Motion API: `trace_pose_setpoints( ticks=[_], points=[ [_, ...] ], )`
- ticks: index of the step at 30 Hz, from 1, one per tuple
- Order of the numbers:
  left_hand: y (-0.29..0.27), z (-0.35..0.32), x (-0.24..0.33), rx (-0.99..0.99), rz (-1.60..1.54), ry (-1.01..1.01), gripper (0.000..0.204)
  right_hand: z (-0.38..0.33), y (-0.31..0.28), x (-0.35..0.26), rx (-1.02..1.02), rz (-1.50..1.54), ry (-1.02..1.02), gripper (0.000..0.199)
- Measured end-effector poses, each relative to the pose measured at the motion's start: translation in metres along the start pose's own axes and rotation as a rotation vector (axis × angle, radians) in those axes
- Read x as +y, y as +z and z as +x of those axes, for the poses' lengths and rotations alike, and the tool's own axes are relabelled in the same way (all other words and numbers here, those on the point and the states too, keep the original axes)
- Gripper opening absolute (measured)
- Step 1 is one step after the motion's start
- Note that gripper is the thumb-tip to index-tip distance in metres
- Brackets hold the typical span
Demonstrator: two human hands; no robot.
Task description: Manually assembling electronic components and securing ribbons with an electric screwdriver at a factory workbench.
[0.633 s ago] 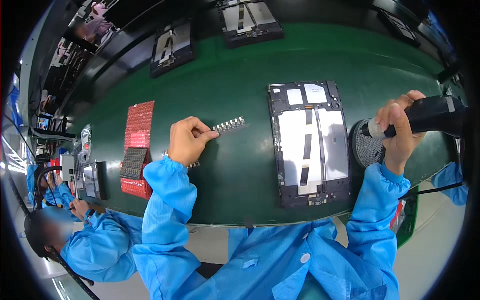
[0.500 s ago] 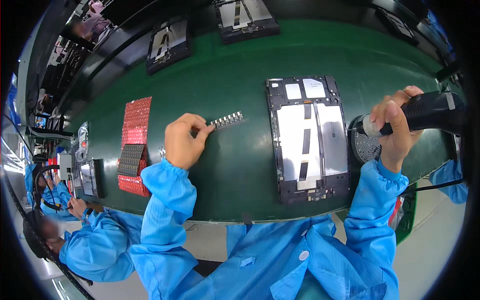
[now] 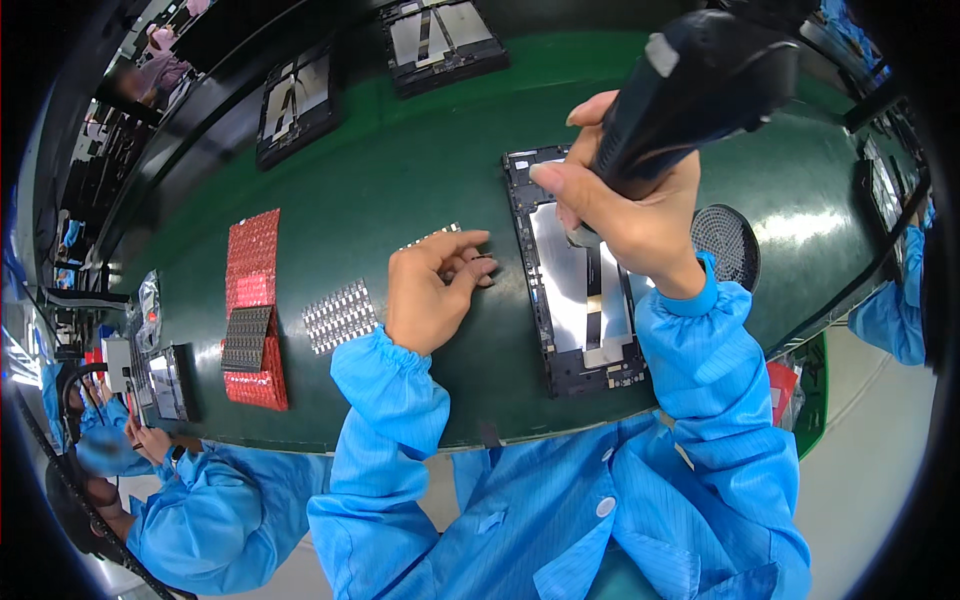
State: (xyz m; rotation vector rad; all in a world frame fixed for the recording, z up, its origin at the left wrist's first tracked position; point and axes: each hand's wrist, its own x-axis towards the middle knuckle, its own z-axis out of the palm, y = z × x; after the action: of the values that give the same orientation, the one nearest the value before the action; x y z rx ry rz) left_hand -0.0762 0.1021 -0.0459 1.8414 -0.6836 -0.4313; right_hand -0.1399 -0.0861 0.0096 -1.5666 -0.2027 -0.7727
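Observation:
My right hand (image 3: 640, 215) is wrapped round a black electric screwdriver (image 3: 690, 95), whose tip end points down over the opened tablet (image 3: 555, 250); the hand hides the bit. The tablet lies with its silvery inside, black frame and dark ribbon cables facing up. To its left, my left hand (image 3: 430, 290) hovers over the green bench with thumb and forefinger pinched together. Whatever small thing is between those fingertips is too small to make out. A strip of small metallic parts (image 3: 450, 229) lies partly hidden behind this hand. Beside my left wrist is a sheet of similar small parts (image 3: 340, 315).
A round dark dish with a perforated pattern (image 3: 735, 240) sits right of the tablet. Red bubble wrap (image 3: 252, 250) with a dark sheet of parts (image 3: 246, 338) lies at the left. Opened tablets (image 3: 440, 50) stand along the back. A co-worker in blue (image 3: 210, 500) works at the left.
My right hand has brought the screwdriver leftward from beside the dish to over the tablet. My left hand has moved right, away from the strip's end, uncovering the parts sheet.

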Motion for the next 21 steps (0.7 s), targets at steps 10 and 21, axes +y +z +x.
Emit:
trace_pose_setpoints(
  ticks=[10, 21],
  points=[
    [-0.003, 0.016, 0.001, -0.062, -0.286, -0.102, 0.01, 0.0, 0.005, 0.008, 0.015, -0.003, 0.045, 0.035],
    [0.014, 0.033, 0.003, -0.12, -0.157, -0.103, 0.008, 0.003, 0.006, -0.008, -0.043, -0.026, -0.017, 0.039]
  ],
)
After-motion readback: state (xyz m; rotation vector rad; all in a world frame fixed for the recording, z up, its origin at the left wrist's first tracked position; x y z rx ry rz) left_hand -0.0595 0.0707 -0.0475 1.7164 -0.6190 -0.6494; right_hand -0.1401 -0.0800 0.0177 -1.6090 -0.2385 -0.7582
